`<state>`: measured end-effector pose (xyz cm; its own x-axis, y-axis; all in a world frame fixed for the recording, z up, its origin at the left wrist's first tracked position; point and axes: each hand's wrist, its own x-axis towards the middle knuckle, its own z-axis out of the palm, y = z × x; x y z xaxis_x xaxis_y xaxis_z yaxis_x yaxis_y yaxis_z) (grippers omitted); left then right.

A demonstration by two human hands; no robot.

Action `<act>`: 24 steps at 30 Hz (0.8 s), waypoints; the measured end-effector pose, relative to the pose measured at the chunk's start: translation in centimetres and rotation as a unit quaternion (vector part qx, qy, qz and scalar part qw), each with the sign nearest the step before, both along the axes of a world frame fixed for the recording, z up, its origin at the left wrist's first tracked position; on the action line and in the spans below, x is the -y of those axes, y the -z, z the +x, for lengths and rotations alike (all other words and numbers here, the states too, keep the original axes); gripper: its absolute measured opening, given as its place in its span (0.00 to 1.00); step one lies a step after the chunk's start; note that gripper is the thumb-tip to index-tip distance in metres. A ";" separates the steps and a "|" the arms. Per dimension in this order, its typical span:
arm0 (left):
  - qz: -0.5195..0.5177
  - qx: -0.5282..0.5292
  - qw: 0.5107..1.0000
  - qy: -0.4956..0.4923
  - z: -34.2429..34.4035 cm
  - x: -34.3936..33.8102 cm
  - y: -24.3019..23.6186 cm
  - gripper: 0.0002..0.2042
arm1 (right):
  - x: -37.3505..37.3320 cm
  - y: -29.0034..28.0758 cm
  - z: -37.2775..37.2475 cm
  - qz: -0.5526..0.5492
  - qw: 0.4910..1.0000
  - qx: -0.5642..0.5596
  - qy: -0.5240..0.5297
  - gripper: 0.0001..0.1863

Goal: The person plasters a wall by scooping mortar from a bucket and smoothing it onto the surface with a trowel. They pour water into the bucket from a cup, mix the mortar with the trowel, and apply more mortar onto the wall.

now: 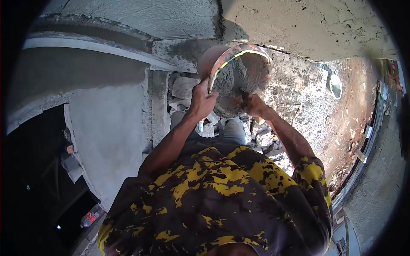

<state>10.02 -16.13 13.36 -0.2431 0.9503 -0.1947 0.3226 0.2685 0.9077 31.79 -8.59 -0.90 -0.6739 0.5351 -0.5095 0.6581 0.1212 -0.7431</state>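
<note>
A reddish bucket (213, 62), crusted with cement, is tilted with its mouth toward me. Wet grey mortar (232, 81) lies inside it. A yellow and dark striped handle (223, 64) arches along the rim. My left hand (202, 100) is closed around the lower left end of this handle, at the rim. On the right side of the mouth, my right hand (256, 105) is closed, its fingers over the mortar. Something dark shows at those fingers, but I cannot make out what it is.
Broken stones (184, 87) lie below the bucket and around my legs. Plastered walls (115, 132) stand at the left and far side. A plastic bottle (91, 216) lies at the lower left. Rough, mortar-spattered ground (299, 111) and a pale container (335, 85) are at the right.
</note>
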 end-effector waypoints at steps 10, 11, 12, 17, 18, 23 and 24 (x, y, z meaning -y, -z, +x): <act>-0.098 0.065 0.992 -0.038 -2.9 2.5 0.8 0.18 | 6.1 -5.5 -1.0 0.018 1.000 -0.012 -0.019 0.25; -0.074 0.088 0.992 -0.054 -3.6 2.8 1.7 0.16 | 5.8 -4.0 -0.3 -0.100 0.994 -0.040 0.026 0.25; -0.066 0.089 0.993 -0.047 -3.9 2.6 2.0 0.16 | 5.3 -3.5 0.1 -0.212 0.972 -0.067 0.075 0.24; -0.055 0.188 0.974 -0.117 -4.2 0.4 1.7 0.12 | 4.7 -7.5 -0.9 -0.198 0.949 -0.128 0.208 0.20; -0.023 0.215 0.969 -0.117 -4.2 -0.2 1.5 0.11 | 5.0 -9.0 -0.7 -0.272 0.895 -0.186 0.301 0.21; -0.058 0.316 0.910 -0.261 -10.0 -2.8 8.9 0.27 | 4.8 -14.1 1.9 -0.205 0.822 -0.302 0.436 0.15; -0.103 0.296 0.915 -0.253 -10.4 -3.2 9.0 0.25 | 5.6 -20.1 2.8 -0.187 0.733 -0.414 0.507 0.09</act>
<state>-0.39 -12.93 4.35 -0.4368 0.6732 -0.5967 -0.4223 0.4322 0.7968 34.59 -14.16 19.18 -0.1869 0.9018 -0.3897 -0.4253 -0.4319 -0.7953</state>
